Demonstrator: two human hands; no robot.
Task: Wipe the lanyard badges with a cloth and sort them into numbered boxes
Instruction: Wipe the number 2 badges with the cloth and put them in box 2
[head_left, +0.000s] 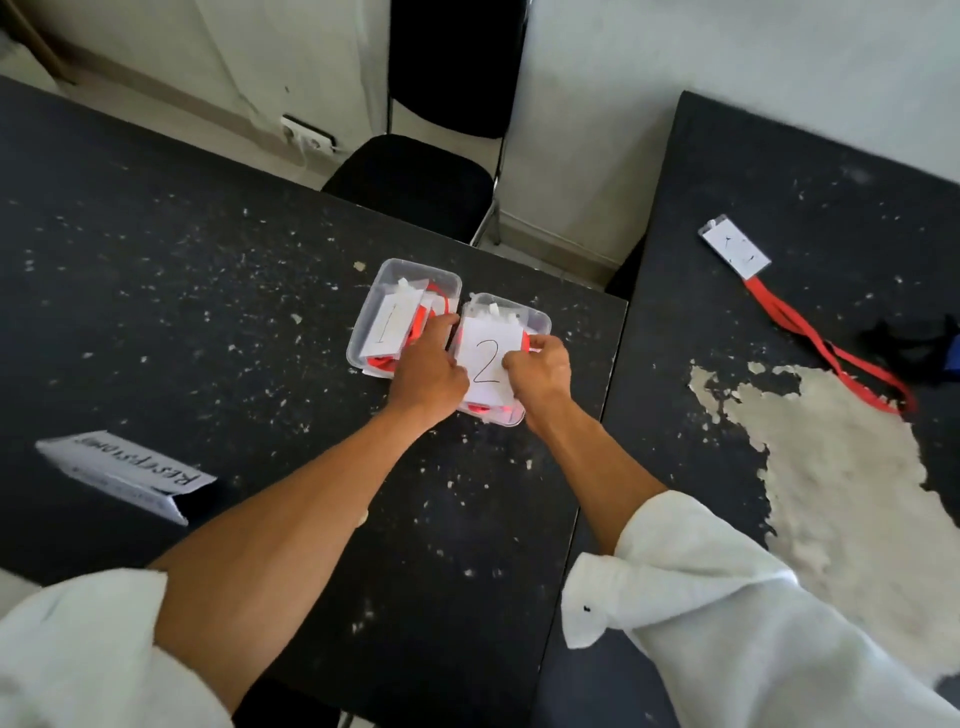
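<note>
Boxes first: two clear tubs sit touching on the left table (208, 260), box 1 (363, 317) to the left & slightly farther, box 2 (540, 319) to the right. They're prob. kept together so sorting takes one short reach. Both hold red straps w/ white badges on top. Right grip (537, 371) pinches the right edge of the badge marked 2 (485, 364), thumb & fingers curled onto it. Left grip (426, 374) lies over that badge's left edge where the boxes meet, fingers bent; whether it pinches or just presses can't be told. The two-sided hold looks meant to keep the badge flat while it beds on the strap in box 2, i.e. number matched to box. Badge marked 1 (389, 322) lies in box 1. One more badge (735, 247) w/ its red strap (831, 343) lies on the right table (779, 156), well apart from the boxes, near a dark bundle (909, 335), poss. the cloth. It's likely still to be wiped & sorted.
</note>
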